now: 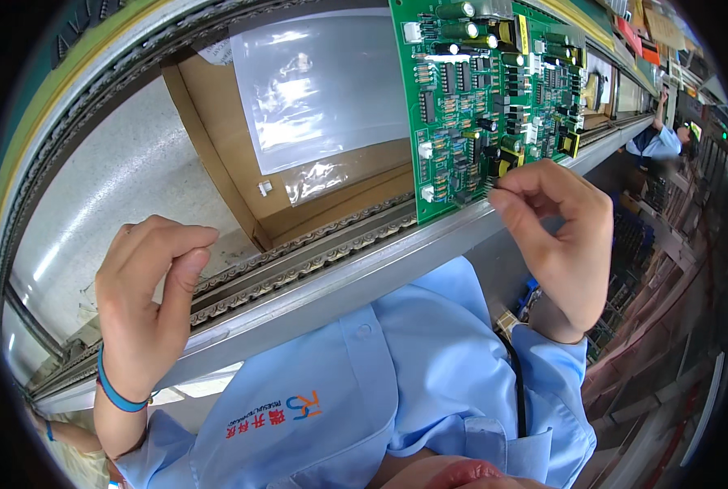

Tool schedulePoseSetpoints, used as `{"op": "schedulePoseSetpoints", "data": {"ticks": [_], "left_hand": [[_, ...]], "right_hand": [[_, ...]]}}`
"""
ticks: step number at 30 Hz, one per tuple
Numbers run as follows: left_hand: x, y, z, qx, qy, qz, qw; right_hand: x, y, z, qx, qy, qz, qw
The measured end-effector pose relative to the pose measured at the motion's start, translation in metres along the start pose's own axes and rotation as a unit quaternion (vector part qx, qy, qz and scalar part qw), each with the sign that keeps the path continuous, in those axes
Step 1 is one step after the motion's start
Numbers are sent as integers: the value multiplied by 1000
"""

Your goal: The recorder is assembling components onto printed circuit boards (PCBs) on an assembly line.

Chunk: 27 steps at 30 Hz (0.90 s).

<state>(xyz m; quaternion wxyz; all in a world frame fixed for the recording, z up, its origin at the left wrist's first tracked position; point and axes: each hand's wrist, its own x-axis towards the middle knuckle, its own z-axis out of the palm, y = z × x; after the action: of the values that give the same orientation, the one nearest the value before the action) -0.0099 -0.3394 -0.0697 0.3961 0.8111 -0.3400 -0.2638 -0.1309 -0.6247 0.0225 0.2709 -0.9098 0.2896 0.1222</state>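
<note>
A green circuit board (pixel 419 98), crowded with capacitors, chips, resistors and white connectors, lies across the rails of a chain conveyor. My right hand (pixel 564 236) is at its near edge, thumb and forefinger pinched together over the small parts there. Thin metal pins show by those fingertips, but what they grip is too small to make out. Over the near rail at the left hovers my left hand (pixel 148 281), with a blue band on its wrist. Its fingers are curled and the thumb lies close under the forefinger; anything between them is hidden.
Between the rails sits a cardboard box (pixel 205 134) with clear plastic bags (pixel 323 98) and a small white connector (pixel 264 188) in it. A metal rail (pixel 299 285) with a chain runs along my front. Another person (pixel 661 143) is far right; another person's arm (pixel 75 436) shows lower left.
</note>
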Motion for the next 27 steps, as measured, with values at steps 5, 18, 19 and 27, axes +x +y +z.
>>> {"op": "schedulePoseSetpoints", "data": {"ticks": [5,18,19,27], "left_hand": [[-6,10,-9,15,4,28,999],[-8,6,-8,28,23,89,995],[-8,6,-8,27,22,88,996],[-8,6,-8,38,16,87,995]], "right_hand": [[6,-1,11,-19,-29,2,999],[6,-3,22,-52,2,14,999],[6,-4,23,-61,7,11,998],[9,-3,20,-21,-11,36,999]]}}
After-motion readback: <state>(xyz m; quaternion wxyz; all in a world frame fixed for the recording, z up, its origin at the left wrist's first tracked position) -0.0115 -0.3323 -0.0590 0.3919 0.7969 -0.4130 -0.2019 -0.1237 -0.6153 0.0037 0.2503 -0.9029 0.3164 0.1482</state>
